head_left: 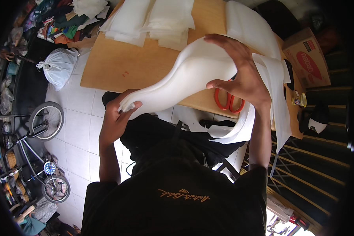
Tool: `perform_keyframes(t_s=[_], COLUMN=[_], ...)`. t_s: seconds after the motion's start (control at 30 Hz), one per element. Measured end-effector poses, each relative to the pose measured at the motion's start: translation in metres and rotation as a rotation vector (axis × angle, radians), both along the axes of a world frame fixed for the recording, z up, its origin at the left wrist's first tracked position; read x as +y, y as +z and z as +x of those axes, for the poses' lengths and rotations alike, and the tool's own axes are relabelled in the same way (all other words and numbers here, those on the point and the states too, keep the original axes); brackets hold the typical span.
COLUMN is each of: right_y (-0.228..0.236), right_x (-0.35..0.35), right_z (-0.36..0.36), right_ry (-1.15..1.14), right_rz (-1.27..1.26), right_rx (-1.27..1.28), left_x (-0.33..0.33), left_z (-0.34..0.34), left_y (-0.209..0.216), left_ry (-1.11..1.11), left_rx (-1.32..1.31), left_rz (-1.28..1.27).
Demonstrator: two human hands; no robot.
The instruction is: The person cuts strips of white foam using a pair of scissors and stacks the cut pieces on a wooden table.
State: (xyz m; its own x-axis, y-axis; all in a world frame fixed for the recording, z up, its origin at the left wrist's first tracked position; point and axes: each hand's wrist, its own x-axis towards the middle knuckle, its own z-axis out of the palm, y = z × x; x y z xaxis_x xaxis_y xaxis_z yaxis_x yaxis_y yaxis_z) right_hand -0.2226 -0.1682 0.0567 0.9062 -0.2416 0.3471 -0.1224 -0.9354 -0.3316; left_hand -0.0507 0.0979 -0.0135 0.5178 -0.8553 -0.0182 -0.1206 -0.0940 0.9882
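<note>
A stack of white foam sheets [185,72], bent into a wavy strip, stretches between my two hands above the near edge of the table. My left hand [120,112] is closed around its left end, with the thumb pressed on the layered edges. Across the right end spans my right hand [244,70], thumb at the near edge and fingertips at the far edge. Just below the right thumb, red-handled scissors [229,101] lie on the table, their blades hidden.
On the wooden table [122,63] lie piles of white sheets [167,23] at the back and a wider pile [251,27] at the back right. Loose white strips [273,82] hang over the right side. A cardboard box [307,59], white bag [59,67] and bicycle [47,153] stand around.
</note>
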Motion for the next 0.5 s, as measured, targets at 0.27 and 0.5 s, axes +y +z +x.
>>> perform_keyframes(t_s=[0.27, 0.5], right_y=[-0.018, -0.021], right_x=[-0.033, -0.048], right_z=[0.007, -0.001], right_ry=[0.098, -0.006], right_rz=[-0.160, -0.239], right_rx=[0.298, 0.263], left_x=[0.009, 0.010], left_z=[0.057, 0.102], left_y=[0.005, -0.009], left_ry=[0.017, -0.049], left_rx=[-0.229, -0.260], left_rz=[0.065, 0.066])
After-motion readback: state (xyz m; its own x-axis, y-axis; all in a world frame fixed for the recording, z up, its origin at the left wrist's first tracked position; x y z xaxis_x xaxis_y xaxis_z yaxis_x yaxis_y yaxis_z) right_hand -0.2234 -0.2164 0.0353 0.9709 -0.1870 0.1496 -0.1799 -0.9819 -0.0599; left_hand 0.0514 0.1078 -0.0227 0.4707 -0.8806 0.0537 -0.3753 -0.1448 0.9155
